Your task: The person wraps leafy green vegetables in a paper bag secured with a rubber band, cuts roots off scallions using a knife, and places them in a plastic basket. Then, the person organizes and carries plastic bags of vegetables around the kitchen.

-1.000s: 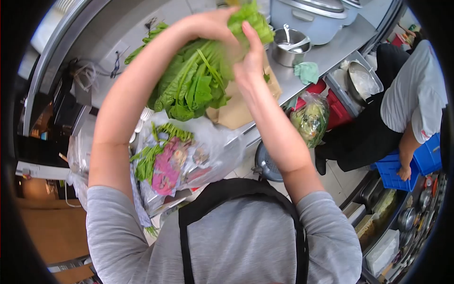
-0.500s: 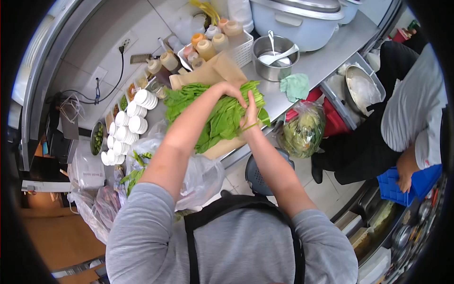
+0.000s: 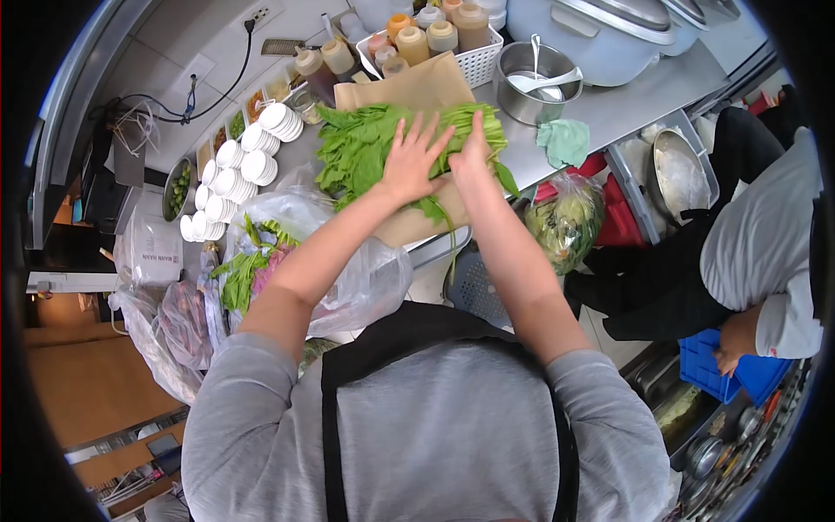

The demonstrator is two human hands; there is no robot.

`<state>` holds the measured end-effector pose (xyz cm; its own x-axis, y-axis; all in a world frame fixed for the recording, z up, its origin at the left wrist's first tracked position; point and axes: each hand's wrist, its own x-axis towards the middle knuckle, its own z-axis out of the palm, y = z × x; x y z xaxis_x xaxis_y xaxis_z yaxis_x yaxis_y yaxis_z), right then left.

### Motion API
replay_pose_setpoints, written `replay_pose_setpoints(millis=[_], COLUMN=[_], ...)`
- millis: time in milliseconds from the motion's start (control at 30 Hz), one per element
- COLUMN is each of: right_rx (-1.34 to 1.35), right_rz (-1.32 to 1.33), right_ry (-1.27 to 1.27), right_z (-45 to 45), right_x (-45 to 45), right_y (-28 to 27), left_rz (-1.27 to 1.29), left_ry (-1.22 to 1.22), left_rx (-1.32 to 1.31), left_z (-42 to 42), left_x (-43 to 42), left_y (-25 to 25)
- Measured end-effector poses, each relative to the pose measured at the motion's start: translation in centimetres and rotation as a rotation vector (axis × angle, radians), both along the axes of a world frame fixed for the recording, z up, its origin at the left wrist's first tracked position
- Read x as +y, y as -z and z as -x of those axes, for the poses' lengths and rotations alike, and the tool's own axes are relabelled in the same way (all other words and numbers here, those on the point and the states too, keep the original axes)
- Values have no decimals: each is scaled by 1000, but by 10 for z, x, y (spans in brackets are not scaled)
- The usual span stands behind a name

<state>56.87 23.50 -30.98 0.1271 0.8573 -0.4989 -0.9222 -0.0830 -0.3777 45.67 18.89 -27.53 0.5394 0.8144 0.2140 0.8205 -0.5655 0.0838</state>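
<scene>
A large bunch of leafy greens (image 3: pixel 361 148) lies on brown paper (image 3: pixel 416 80), its leaves to the left and its cut stems to the right. My left hand (image 3: pixel 412 165) rests flat over the middle of the bunch, fingers spread. At the stem end, my right hand (image 3: pixel 472 157) grips the stems; its thumb points up and its other fingers are partly hidden by the greens. One thin stem with a leaf (image 3: pixel 432 209) hangs down between my wrists, over the paper's near edge.
White lidded cups (image 3: pixel 258 167) stand in stacks at left, beside plastic bags (image 3: pixel 365 270). Sauce bottles (image 3: pixel 412 43) fill a white basket behind. A steel pot (image 3: pixel 532 104) and green cloth (image 3: pixel 564 142) sit right. Bagged vegetables (image 3: pixel 565 222) and a co-worker (image 3: pixel 765 244) are farther right.
My left hand has opened out from the stems and now lies spread on the leaves. My right hand stays at the stem end. A loose stem now dangles, and the view has shifted slightly.
</scene>
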Motion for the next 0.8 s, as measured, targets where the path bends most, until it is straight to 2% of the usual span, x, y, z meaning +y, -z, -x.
replay_pose_setpoints(millis=[67, 100, 167, 200, 267, 300, 333, 400, 433, 467, 533, 567, 667, 733, 800], right_rx=[-50, -10, 115, 112, -81, -89, -90, -551, -777, -776, -1749, -2017, -2137, -2127, -1925], right_rz=[-31, -81, -146, -138, -87, -141, -132, -190, -136, -135, -203, -175, -175, -79, -159], right_ry=[-19, -130, -302, -302, -466, -590, -588, -686, -587, -588, -381, -335, -384, -381, -195], right_z=[-10, -20, -42, -52, -71, -87, -98, -117, -127, -136, -144, -142, -137, -130, -121], right_x=[-3, -5, -8, -22, -60, -61, -66, -75, -74, -72, -71, -72, -69, -60, -40], right_y=[3, 8, 14, -4, -54, -37, -31, -22, 0, 23, 53, 64, 73, 57, 37], left_rz=[-8, -6, 43, 83, 79, 111, 143, 148, 122, 97, 112, 128, 147, 191, 234], left_ry=[34, 29, 45, 56, 57, 47, 37, 34, 46, 57, 52, 46, 52, 47, 37], left_rx=[205, 276, 293, 315, 292, 305, 318, 302, 294, 287, 286, 284, 260, 271, 281], left_z=[6, 7, 7, 7, 9, 6, 5, 6, 8, 9, 8, 8, 10, 10, 11], left_x=[16, 26, 40, 48, 57, 60, 62, 63, 63, 63, 63, 62, 66, 70, 75], left_y=[2, 7, 4, 5, 9, 4, 1, 2, 4, 5, 4, 3, 4, 2, 1])
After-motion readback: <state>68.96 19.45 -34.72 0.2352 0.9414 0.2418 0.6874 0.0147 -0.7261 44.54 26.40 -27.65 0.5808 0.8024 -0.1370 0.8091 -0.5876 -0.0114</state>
